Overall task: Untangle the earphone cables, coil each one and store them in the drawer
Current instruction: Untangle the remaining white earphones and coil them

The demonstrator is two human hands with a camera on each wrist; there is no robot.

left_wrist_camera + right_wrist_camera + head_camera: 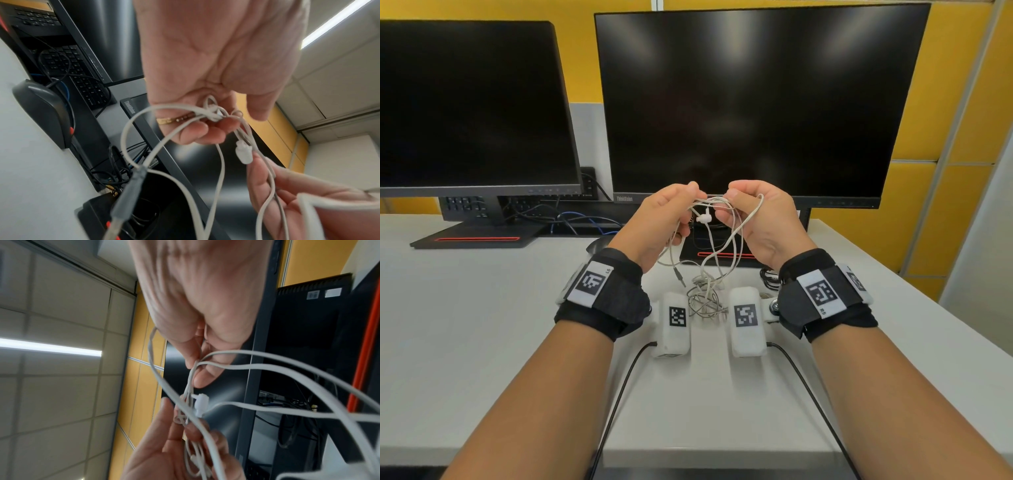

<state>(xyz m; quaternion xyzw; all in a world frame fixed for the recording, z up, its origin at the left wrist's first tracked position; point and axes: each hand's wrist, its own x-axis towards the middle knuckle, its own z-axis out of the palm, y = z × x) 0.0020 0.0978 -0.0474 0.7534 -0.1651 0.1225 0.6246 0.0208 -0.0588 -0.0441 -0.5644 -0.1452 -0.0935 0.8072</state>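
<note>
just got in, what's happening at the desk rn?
A person is working on a tangle of white earphone cables. The left hand and right hand both pinch strands up in front of the monitor, an earbud hanging between them. The rest trails down to a knotted heap on the desk. Nothing is coiled yet, and no drawer is in view.

Ahead of you, two dark monitors (750, 102) stand on the white bench (482, 308), with a black mouse (39, 112) and a keyboard (82, 78) beneath them.

White earphone cables (709, 236) hang tangled between the left hand (661, 222) and right hand (760, 219), with loops trailing below to the surface (482, 308).
</note>
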